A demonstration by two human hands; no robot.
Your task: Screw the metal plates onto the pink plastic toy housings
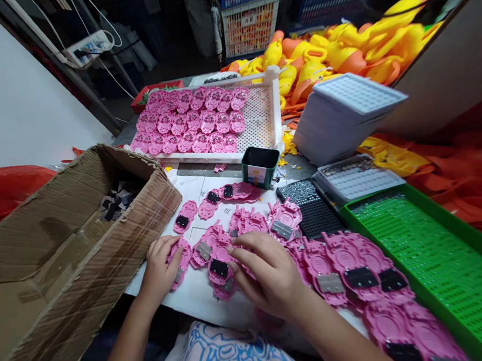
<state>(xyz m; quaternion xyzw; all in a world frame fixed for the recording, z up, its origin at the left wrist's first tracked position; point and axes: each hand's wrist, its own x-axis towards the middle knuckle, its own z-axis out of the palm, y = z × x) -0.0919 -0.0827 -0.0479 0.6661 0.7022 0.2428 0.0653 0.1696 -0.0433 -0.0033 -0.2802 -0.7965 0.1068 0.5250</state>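
My left hand [161, 266] is at the near left of the white work surface, thumb and fingers on the edges of a pink plastic casing [184, 258] with a grey patch at its lower end. My right hand [265, 268] is over a cluster of similar casings, fingers spread and slightly curved; whether its fingertips touch one I cannot tell. Just left of those fingers lies a casing with a black cover [219, 268]. Another casing with a grey cover [204, 250] rests between the two hands. More pink casings [347, 255] spread off to the right, overlapping one another.
A cardboard box [138, 217] with dark scraps stands on the left. Behind are a white crate [260, 121] of pink parts and a small dark green bin [260, 168]. Right of these are a black tray [317, 214], stacked white trays [337, 127] and a green tray [418, 261].
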